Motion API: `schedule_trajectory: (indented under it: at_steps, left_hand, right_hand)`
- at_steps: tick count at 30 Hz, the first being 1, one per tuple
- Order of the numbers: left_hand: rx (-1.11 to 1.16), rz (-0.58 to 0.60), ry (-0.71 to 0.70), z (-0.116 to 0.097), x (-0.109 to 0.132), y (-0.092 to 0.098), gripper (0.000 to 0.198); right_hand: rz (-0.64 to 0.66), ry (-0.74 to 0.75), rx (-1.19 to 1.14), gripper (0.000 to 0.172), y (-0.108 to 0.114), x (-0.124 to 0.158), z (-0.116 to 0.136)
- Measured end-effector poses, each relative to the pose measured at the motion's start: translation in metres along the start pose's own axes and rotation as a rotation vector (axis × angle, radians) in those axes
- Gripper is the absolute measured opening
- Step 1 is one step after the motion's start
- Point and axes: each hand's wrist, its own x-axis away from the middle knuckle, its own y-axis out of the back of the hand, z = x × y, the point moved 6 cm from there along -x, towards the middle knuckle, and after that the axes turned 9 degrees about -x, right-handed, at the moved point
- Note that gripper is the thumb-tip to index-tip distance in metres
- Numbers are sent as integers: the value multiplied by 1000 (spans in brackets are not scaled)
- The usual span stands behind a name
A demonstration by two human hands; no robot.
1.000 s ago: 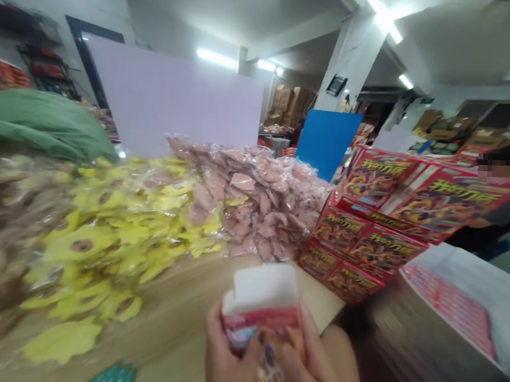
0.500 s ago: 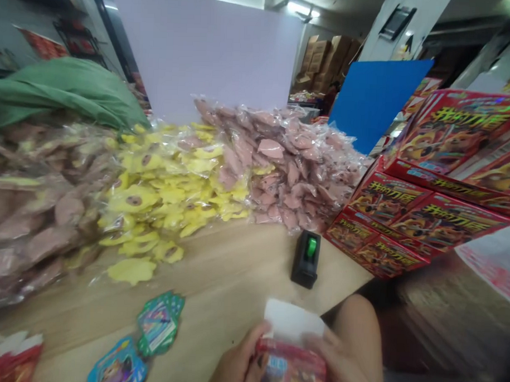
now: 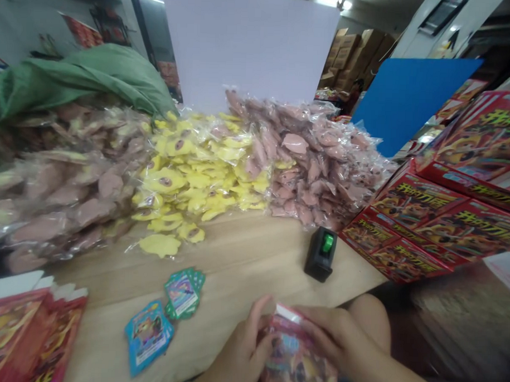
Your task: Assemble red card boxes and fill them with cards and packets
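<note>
Low at the front edge of the table, a red printed cardboard box point(image 3: 301, 360) is gripped from both sides. My left hand point(image 3: 245, 344) wraps its left side, thumb on the front. My right hand point(image 3: 337, 336) closes over its upper right, fingers at the top edge, where a thin strip of white flap shows. The box's lower end runs out of view. To the left lie a fanned stack of blue cards point(image 3: 148, 336) and a fanned stack of green cards point(image 3: 184, 293). Beyond the right hand stands a black tape dispenser point(image 3: 319, 254) with a green roll.
Bagged yellow plush pieces point(image 3: 196, 183) and bagged pink ones point(image 3: 310, 165) are heaped at the back. More pink bags point(image 3: 74, 196) lie left. Red printed boxes point(image 3: 430, 214) are stacked right. Flat red cartons point(image 3: 20, 327) with white flaps lie front left.
The box's large white flap, upright before, now shows only as a thin strip, with my right hand moved over the top. The view has turned left, bringing the red cartons further in.
</note>
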Motion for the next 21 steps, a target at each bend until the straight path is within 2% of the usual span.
schedule_trajectory:
  at_steps: [3, 8, 13, 17, 21]
  left_hand:
    - [28, 7, 8, -5, 4, 2, 52]
    - [196, 57, 41, 1, 8, -3, 55]
    - [259, 73, 38, 3, 8, -3, 54]
    - [203, 84, 31, -6, 7, 0, 56]
    - [192, 83, 17, -5, 9, 0, 56]
  right_hand:
    - [6, -43, -116, 34, 2, -2, 6]
    - [138, -100, -228, 31, -4, 5, 13]
    - [14, -134, -200, 33, -3, 6, 6]
    - [11, -127, -162, 31, -2, 3, 1]
    - [13, -53, -88, 28, 1, 6, 12]
